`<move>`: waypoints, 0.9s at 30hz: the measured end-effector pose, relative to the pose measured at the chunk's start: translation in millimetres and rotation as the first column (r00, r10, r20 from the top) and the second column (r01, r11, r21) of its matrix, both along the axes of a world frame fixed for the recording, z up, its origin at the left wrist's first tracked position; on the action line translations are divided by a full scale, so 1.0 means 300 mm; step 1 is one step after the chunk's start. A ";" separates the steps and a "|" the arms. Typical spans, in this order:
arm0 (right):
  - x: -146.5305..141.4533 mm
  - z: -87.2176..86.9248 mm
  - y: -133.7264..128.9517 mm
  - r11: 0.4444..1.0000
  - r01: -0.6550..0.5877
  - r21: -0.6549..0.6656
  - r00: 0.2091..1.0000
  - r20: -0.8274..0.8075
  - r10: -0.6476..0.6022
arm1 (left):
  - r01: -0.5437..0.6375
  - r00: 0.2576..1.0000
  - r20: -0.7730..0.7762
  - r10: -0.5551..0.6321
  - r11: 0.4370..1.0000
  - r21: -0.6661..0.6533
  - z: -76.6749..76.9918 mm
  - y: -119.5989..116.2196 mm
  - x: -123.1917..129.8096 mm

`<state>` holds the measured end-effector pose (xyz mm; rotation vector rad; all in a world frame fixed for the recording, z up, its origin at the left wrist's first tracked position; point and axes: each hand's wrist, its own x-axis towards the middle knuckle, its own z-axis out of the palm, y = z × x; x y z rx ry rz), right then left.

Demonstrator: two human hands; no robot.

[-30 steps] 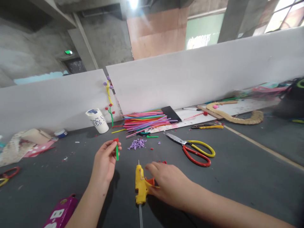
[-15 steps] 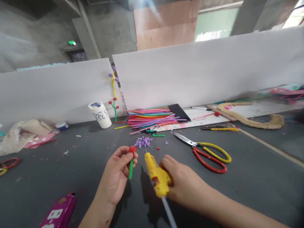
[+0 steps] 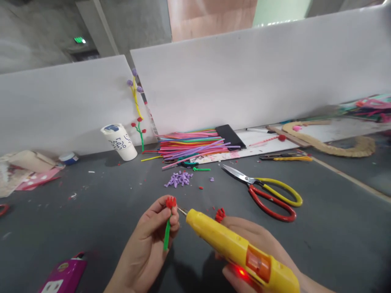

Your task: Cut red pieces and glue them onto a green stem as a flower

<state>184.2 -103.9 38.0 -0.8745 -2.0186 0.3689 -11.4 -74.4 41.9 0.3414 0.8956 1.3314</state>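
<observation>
My left hand [image 3: 149,240] pinches a small flower [image 3: 170,202] with a red head of short pieces and a green stem [image 3: 166,235] that points down. My right hand [image 3: 259,232] is wrapped round a yellow hot glue gun [image 3: 226,240]. Its metal nozzle [image 3: 182,211] points left and sits close beside the red head; I cannot tell if they touch. A red light glows under the gun's body. Just beyond my right fingers lies a small cluster of red pieces [image 3: 220,214]. A pile of short purple pieces [image 3: 179,179] lies farther back.
Large scissors [image 3: 259,189] with red and yellow handles lie to the right. Behind are a bundle of coloured sticks [image 3: 192,146], a black phone [image 3: 229,136] and a white cup [image 3: 120,142]. A purple power strip [image 3: 64,276] is at lower left. A white board [image 3: 238,81] borders the back.
The glue gun has turned from pointing forward to pointing left, its nozzle now near the red flower head. The red cluster by my right hand has come into view. The camera has tilted down slightly.
</observation>
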 end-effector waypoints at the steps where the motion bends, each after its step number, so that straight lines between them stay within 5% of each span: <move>1: 0.000 -0.006 0.003 1.000 -0.006 0.009 1.000 0.015 0.006 | -0.006 1.000 -0.008 0.006 1.000 -0.012 0.000 -0.002 0.003; 6: -0.003 -0.042 0.028 0.993 -0.121 -0.012 0.992 0.024 0.121 | 0.032 0.999 -0.032 -0.032 0.999 -0.007 -0.012 -0.014 0.012; 13: -0.004 -0.057 0.023 0.992 -0.116 -0.047 0.993 0.010 0.116 | 0.051 0.999 -0.002 -0.051 0.998 -0.026 -0.005 -0.019 0.014; 19: 0.000 -0.097 0.032 0.993 -0.105 0.045 0.993 -0.053 0.107 | 0.015 1.000 -0.014 -0.016 0.998 -0.067 0.005 -0.025 0.020; 27: 0.007 -0.065 0.018 0.997 -0.068 -0.023 0.989 0.130 0.070 | 0.046 0.999 -0.024 -0.048 0.997 -0.059 0.001 -0.028 0.022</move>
